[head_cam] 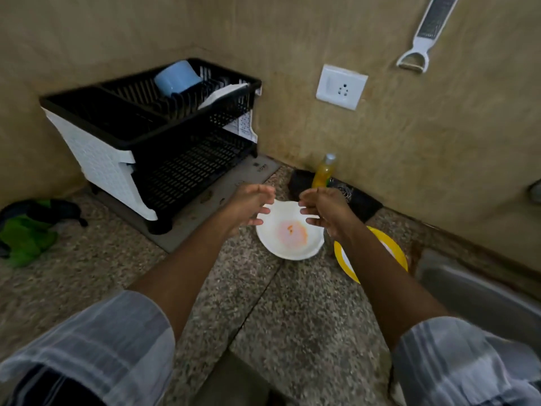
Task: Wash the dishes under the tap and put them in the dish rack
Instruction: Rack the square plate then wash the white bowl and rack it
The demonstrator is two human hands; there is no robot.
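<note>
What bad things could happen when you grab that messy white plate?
The white plate has orange food smears, so it might slip as the left hand and right hand close on its rim. The right forearm hangs over the yellow plate and could bump it. The bottle stands just behind and might tip.

Your left hand (pixel 251 208) and right hand (pixel 323 210) hover with fingers curled loosely over the far edge of a white plate (pixel 291 234) (orange-stained at its centre) on the speckled counter (pixel 263 303). A yellow plate (pixel 398 253) sits just beside it, partly under your right forearm. The black dish rack (pixel 152 133) behind holds a blue cup (pixel 177 77).
</note>
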